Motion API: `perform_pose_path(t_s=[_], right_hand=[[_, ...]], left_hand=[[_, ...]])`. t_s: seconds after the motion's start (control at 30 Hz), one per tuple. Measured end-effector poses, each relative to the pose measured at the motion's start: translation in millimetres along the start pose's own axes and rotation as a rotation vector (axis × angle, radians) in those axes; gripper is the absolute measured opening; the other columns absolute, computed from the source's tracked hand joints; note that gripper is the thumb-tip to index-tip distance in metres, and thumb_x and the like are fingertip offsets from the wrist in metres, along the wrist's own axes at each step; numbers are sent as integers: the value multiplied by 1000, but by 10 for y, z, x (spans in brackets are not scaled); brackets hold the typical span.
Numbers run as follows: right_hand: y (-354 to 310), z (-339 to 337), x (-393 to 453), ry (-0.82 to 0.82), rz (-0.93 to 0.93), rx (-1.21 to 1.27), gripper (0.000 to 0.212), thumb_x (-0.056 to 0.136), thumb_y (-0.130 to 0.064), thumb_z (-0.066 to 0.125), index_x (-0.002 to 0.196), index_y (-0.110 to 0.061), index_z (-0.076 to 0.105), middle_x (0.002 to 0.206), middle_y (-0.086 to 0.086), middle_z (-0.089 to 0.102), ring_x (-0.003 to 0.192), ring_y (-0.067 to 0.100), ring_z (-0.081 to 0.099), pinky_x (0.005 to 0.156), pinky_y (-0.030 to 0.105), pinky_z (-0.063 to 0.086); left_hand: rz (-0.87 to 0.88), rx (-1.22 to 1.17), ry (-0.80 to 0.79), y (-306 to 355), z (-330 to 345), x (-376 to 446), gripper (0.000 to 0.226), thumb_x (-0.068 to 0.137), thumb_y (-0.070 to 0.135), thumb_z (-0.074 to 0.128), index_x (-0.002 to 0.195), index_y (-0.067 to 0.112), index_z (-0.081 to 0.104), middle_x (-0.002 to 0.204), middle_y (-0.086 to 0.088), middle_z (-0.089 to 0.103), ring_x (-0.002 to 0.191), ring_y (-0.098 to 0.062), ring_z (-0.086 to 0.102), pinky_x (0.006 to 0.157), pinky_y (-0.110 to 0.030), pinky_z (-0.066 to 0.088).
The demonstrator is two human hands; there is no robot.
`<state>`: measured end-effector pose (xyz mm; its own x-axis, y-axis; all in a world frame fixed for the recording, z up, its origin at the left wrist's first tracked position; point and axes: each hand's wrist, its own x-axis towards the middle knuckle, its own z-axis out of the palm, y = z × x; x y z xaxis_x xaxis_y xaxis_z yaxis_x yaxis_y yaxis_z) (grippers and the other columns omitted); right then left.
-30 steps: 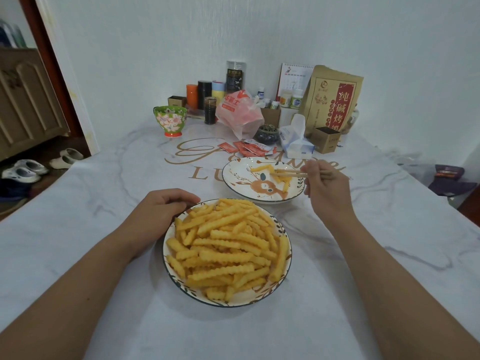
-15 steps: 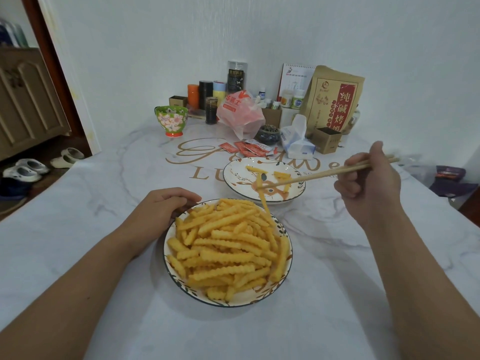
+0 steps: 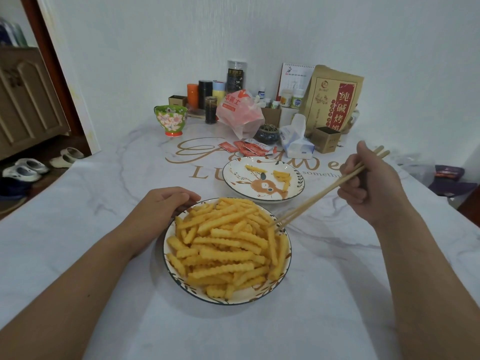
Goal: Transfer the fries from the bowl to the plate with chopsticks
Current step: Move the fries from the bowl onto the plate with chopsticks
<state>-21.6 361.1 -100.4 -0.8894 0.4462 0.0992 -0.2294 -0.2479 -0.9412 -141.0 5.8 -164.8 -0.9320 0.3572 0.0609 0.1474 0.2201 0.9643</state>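
My right hand [image 3: 374, 188] holds the chopsticks [image 3: 322, 193], with my fingers curled round them. The thin ends point down and touch the fries [image 3: 223, 245] at the far right edge of the bowl [image 3: 228, 298]. No fry is pinched between them that I can see. My left hand [image 3: 166, 203] rests on the desk [image 3: 78, 229] at the far left side of the bowl, and its curled fingers touch the bowl's rim.

The bowl is right in front of me, between my two arms. It is white with a dark rim and little leaves, and it is piled high with wavy yellow fries.

Just behind the bowl, a bit to the right, sits the plate [image 3: 233, 178]. It has a deer drawn on it. A few fries [image 3: 281, 176] lie on the plate.

Behind the plate are red sauce packets [image 3: 244, 148], a tissue pack [image 3: 296, 141] and a small brown box [image 3: 326, 139]. Farther back from the bowl, by the wall, stand a pink plastic bag [image 3: 241, 113], a big brown paper bag [image 3: 332, 100] with red writing, some jars and a calendar [image 3: 296, 76]. A green flowered cup [image 3: 171, 120] stands far behind the bowl, to the left. Shoes [image 3: 26, 168] lie on the floor, far left of the bowl.
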Motion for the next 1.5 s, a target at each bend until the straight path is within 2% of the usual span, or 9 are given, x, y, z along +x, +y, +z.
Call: perform_pose_path(t_s=[0.17, 0.27, 0.47, 0.6, 0.7, 1.1, 1.23, 1.33, 1.5], right_hand=[[19, 47, 1, 360, -170, 136, 51, 106, -38, 47, 61, -14, 56, 54, 1, 41, 45, 13, 26, 44, 26, 17], [88, 119, 23, 520, -330, -80, 46, 105, -34, 48, 66, -13, 60, 55, -4, 49, 49, 9, 39, 44, 23, 28], [289, 258, 3, 358, -493, -406, 41, 107, -33, 48, 82, -7, 70, 61, 4, 53, 54, 15, 46, 47, 24, 39], [368, 266, 34, 317, -496, -547, 39, 106, -33, 49, 85, -9, 72, 58, -11, 56, 58, 13, 49, 51, 20, 38], [440, 279, 63, 330, -454, -597, 36, 106, -34, 50, 86, -13, 72, 64, -9, 58, 57, 11, 51, 50, 20, 38], [460, 319, 106, 497, -356, -424, 52, 108, -45, 39, 77, -14, 66, 68, 5, 57, 62, 15, 53, 54, 28, 43], [410, 279, 105, 544, -340, -324, 56, 107, -48, 38, 75, -13, 67, 69, 7, 59, 57, 10, 53, 53, 28, 43], [418, 272, 105, 524, -341, -314, 53, 106, -47, 41, 76, -12, 68, 65, 5, 57, 55, 10, 51, 53, 29, 42], [544, 368, 111, 413, -336, -431, 44, 104, -47, 49, 81, -17, 70, 62, 1, 58, 55, 14, 52, 55, 33, 42]], left_hand=[[3, 10, 0, -4, -1, 6, 36, 107, 16, 46, 99, 18, 81, 99, 4, 81, 97, -12, 74, 90, -30, 55], [1, 6, -3, -18, -7, 15, 36, 107, 17, 46, 98, 18, 82, 100, 3, 81, 99, -15, 74, 96, -35, 55], [2, 1, -5, -21, -9, 10, 36, 107, 18, 46, 99, 19, 82, 101, 3, 81, 100, -14, 74, 99, -37, 55], [6, 9, -7, -28, -11, 13, 36, 107, 19, 47, 99, 19, 82, 101, 3, 80, 100, -15, 74, 99, -37, 54], [10, 8, -11, -32, -17, 9, 36, 107, 20, 46, 99, 20, 82, 101, 2, 80, 100, -15, 74, 99, -38, 55], [6, -3, -14, -17, -4, 6, 36, 107, 19, 46, 101, 16, 81, 101, 1, 81, 100, -17, 74, 94, -35, 56], [14, 5, 3, 3, 15, 3, 36, 107, 16, 46, 100, 13, 81, 99, 3, 81, 95, -12, 73, 84, -24, 53], [18, 16, 3, 5, 19, 7, 36, 107, 16, 46, 99, 14, 81, 98, 4, 80, 94, -8, 73, 81, -21, 52], [20, 14, 1, -13, 4, 15, 36, 107, 17, 46, 98, 17, 82, 99, 4, 80, 96, -10, 74, 89, -28, 54]])
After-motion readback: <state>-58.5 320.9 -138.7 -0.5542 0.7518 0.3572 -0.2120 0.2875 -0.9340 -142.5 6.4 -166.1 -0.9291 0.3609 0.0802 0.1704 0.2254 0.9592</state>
